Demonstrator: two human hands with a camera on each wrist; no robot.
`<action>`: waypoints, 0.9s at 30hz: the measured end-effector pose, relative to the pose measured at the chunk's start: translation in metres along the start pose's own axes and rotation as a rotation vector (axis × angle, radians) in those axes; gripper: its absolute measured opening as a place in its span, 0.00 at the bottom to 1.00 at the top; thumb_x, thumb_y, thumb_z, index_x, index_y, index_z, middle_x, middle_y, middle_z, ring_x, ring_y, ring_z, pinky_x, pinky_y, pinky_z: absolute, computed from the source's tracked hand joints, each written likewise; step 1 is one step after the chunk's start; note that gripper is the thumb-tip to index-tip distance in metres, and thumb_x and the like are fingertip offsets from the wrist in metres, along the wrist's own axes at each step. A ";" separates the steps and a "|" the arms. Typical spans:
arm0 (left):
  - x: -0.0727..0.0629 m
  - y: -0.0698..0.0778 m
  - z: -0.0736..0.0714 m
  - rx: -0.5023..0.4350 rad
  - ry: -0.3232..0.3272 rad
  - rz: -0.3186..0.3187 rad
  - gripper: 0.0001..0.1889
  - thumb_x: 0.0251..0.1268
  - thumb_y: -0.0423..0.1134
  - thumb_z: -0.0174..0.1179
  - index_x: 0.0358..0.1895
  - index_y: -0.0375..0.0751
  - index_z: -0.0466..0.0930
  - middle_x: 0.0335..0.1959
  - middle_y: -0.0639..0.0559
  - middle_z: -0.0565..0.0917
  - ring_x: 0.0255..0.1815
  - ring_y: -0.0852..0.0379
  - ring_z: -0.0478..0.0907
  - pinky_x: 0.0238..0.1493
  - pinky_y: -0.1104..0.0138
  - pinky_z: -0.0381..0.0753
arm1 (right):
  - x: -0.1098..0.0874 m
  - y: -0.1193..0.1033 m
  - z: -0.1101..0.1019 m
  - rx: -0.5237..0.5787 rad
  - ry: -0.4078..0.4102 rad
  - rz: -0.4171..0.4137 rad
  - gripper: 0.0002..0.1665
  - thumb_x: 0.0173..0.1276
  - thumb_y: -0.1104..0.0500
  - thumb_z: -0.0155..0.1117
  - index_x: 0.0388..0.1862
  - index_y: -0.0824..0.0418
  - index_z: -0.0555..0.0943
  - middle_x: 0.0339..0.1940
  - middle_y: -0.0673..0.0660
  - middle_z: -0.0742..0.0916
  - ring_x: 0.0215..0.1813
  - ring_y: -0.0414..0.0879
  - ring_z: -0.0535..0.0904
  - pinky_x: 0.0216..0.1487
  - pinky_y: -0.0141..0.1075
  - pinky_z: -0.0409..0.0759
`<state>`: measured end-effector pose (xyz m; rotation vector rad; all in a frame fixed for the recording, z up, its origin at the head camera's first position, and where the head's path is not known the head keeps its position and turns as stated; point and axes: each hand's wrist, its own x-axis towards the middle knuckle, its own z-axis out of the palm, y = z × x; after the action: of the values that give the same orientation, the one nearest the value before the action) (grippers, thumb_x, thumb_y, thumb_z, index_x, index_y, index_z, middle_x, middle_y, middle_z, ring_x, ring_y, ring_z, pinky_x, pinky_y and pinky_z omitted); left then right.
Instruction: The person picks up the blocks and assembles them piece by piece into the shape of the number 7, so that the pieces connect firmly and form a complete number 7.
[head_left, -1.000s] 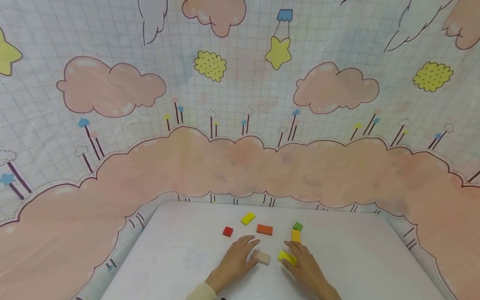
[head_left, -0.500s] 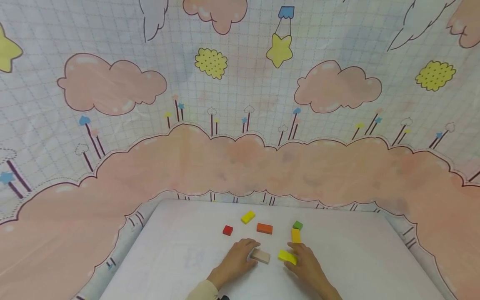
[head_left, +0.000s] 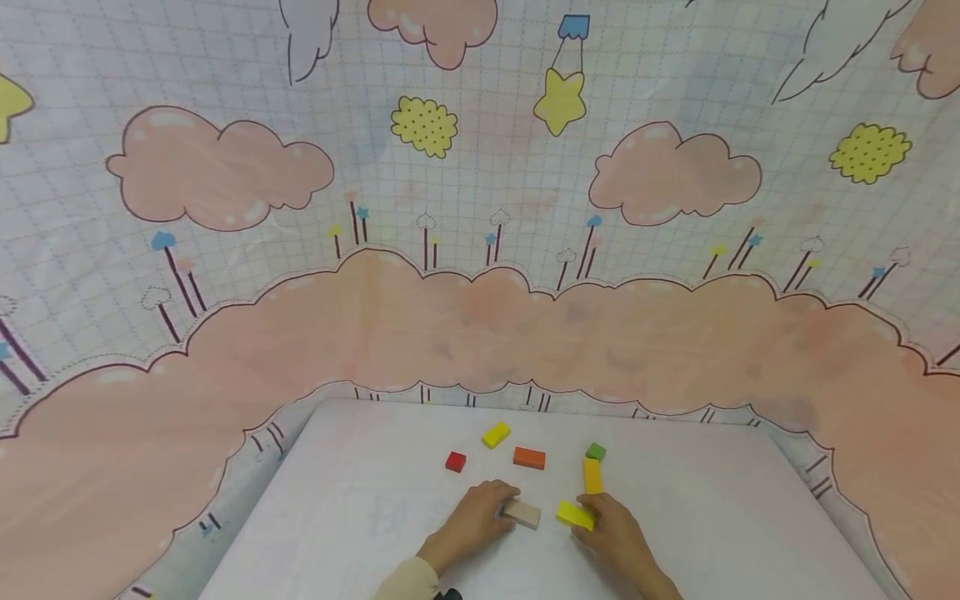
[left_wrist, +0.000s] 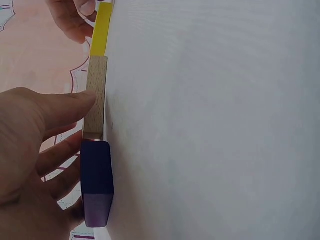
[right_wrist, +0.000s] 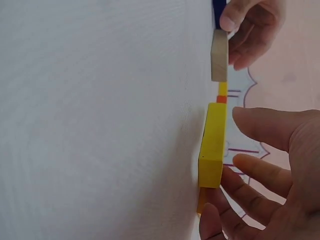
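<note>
My left hand [head_left: 471, 518] holds a plain wooden block [head_left: 523, 513], its thumb on one side and fingers on the other. End to end with that block lies a dark blue block [left_wrist: 97, 177], mostly hidden by the hand in the head view. To the right, my right hand [head_left: 617, 533] is around the outer end of a bright yellow block [head_left: 575, 515], fingers loosely bent. In the right wrist view its thumb [right_wrist: 260, 126] stands off the block. An amber block [head_left: 592, 476] lies just beyond the right fingertips.
Farther back on the white table [head_left: 360, 475] lie a red cube [head_left: 455, 462], a second yellow block [head_left: 496, 435], an orange block [head_left: 529, 457] and a green block [head_left: 596, 451]. A cloth printed with clouds [head_left: 480, 325] hangs behind the table.
The left fingers have drawn in closer around the wooden block. My right fingers have pulled back off the amber block towards the near side. The blocks have hardly moved.
</note>
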<state>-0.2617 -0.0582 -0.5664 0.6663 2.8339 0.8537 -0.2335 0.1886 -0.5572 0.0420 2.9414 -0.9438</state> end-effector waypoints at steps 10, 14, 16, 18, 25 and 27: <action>0.010 -0.005 0.000 0.009 -0.008 0.025 0.20 0.58 0.40 0.69 0.56 0.51 0.82 0.53 0.58 0.83 0.55 0.58 0.78 0.61 0.56 0.77 | 0.008 -0.001 0.002 0.009 -0.029 0.047 0.25 0.54 0.58 0.77 0.52 0.59 0.83 0.50 0.56 0.87 0.48 0.48 0.80 0.57 0.53 0.79; 0.013 -0.005 -0.001 0.032 -0.002 0.026 0.18 0.59 0.40 0.69 0.54 0.52 0.83 0.52 0.60 0.83 0.54 0.59 0.77 0.60 0.57 0.77 | 0.014 -0.002 0.002 -0.023 -0.030 0.017 0.22 0.55 0.60 0.76 0.51 0.59 0.84 0.48 0.55 0.87 0.47 0.47 0.80 0.57 0.53 0.79; 0.015 -0.005 -0.001 0.045 0.002 0.026 0.18 0.60 0.41 0.68 0.54 0.53 0.83 0.51 0.61 0.82 0.53 0.59 0.77 0.60 0.58 0.77 | 0.017 -0.001 0.002 -0.028 -0.032 0.010 0.22 0.55 0.61 0.75 0.50 0.59 0.85 0.48 0.55 0.87 0.47 0.47 0.80 0.57 0.53 0.79; 0.016 -0.005 -0.001 0.050 0.005 0.026 0.17 0.60 0.41 0.68 0.53 0.53 0.83 0.51 0.61 0.82 0.53 0.60 0.77 0.60 0.59 0.77 | 0.020 -0.001 0.002 -0.023 -0.036 0.009 0.21 0.56 0.61 0.75 0.50 0.58 0.85 0.49 0.55 0.87 0.48 0.48 0.80 0.57 0.54 0.79; 0.022 -0.007 -0.001 0.045 0.011 0.026 0.15 0.60 0.41 0.68 0.51 0.53 0.84 0.49 0.61 0.82 0.50 0.62 0.77 0.58 0.61 0.78 | 0.026 0.001 0.002 -0.007 -0.043 -0.003 0.21 0.56 0.63 0.74 0.51 0.59 0.84 0.50 0.56 0.86 0.50 0.49 0.80 0.59 0.54 0.78; 0.024 -0.008 -0.001 0.038 0.016 0.027 0.15 0.60 0.41 0.68 0.51 0.52 0.84 0.49 0.62 0.83 0.49 0.62 0.77 0.57 0.62 0.78 | 0.028 0.002 0.002 -0.005 -0.045 -0.006 0.21 0.56 0.63 0.74 0.51 0.59 0.84 0.49 0.56 0.86 0.49 0.48 0.80 0.59 0.54 0.78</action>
<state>-0.2863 -0.0545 -0.5699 0.7077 2.8682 0.8152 -0.2614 0.1895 -0.5622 0.0118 2.9042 -0.9260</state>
